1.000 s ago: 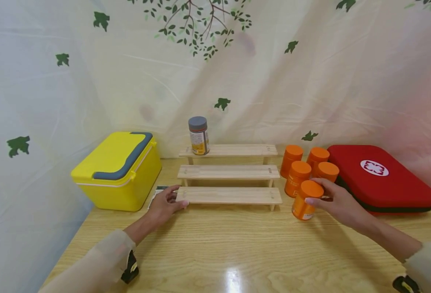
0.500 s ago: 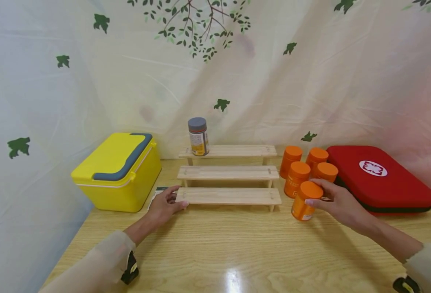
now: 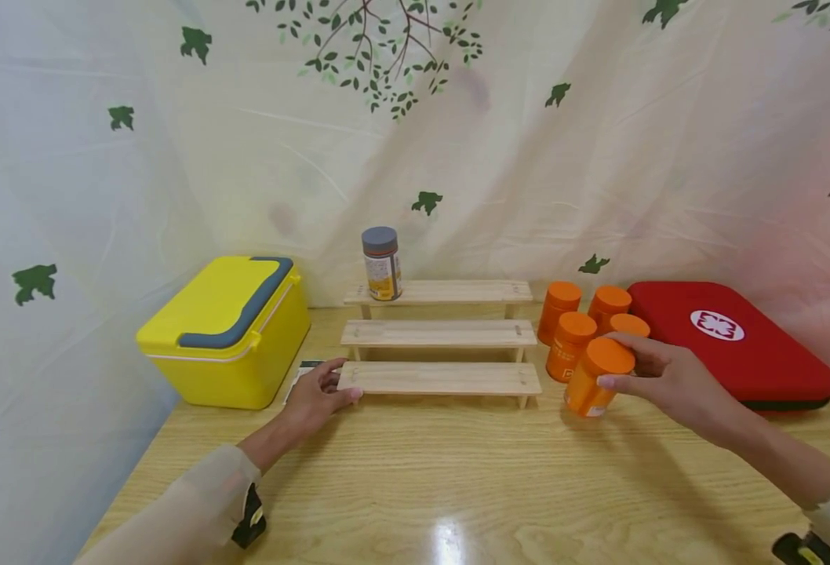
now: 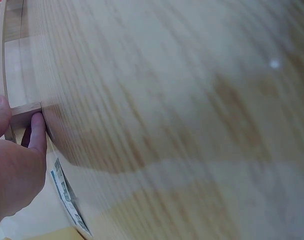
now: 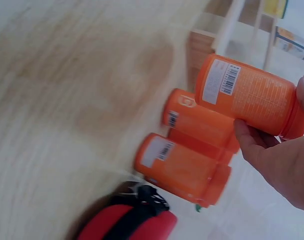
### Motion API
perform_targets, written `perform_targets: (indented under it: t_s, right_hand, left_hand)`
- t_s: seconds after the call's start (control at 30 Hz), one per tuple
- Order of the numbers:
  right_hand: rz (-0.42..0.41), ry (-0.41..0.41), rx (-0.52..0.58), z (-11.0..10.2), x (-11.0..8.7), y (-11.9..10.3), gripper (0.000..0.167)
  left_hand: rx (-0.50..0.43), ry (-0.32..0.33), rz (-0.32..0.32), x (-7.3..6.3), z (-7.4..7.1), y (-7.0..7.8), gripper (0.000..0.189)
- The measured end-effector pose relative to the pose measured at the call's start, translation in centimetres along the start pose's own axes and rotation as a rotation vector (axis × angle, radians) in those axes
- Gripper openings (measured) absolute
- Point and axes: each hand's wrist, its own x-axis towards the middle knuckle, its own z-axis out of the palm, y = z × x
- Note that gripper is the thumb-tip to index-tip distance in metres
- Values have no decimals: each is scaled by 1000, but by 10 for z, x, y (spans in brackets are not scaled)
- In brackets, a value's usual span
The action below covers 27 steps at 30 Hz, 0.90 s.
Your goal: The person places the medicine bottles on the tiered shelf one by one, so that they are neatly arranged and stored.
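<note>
My right hand (image 3: 690, 392) grips an orange pill bottle (image 3: 587, 384) round its upper part, thumb at the near side of the cap. In the right wrist view that bottle (image 5: 242, 90) is tilted and raised off the table, its barcode label showing. My left hand (image 3: 312, 399) pinches the left end of the lowest step of a three-step wooden rack (image 3: 443, 378), with a finger against its leg in the left wrist view. A grey-capped bottle (image 3: 383, 271) stands upright at the left of the top step.
Several more orange bottles (image 3: 570, 345) stand grouped right of the rack, beside a red first-aid case (image 3: 761, 345). At the left is a yellow box (image 3: 220, 329) with a grey handle. A small printed card (image 3: 303, 370) lies between box and rack. A leaf-patterned curtain (image 3: 528, 196) hangs behind.
My right hand has lifted the orange bottle off the table, tipping it slightly and shifting a little to the right. The left hand keeps its hold on the rack.
</note>
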Motion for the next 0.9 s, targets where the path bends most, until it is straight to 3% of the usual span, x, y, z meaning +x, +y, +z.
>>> perform_targets:
  t_s: [0.47,0.67,0.9]
  right_hand:
    - [-79,50,-11,-19,10,-45,74]
    - [-79,17,117,-27,30,-77,66]
    - [-125,20,58,-23,61,-101,62]
  left_hand:
    - [-17,-3,10,0,0,1,66]
    - [-14,-4,12,-1,-1,3,66]
    - [4,2,8,-1,-1,3,65]
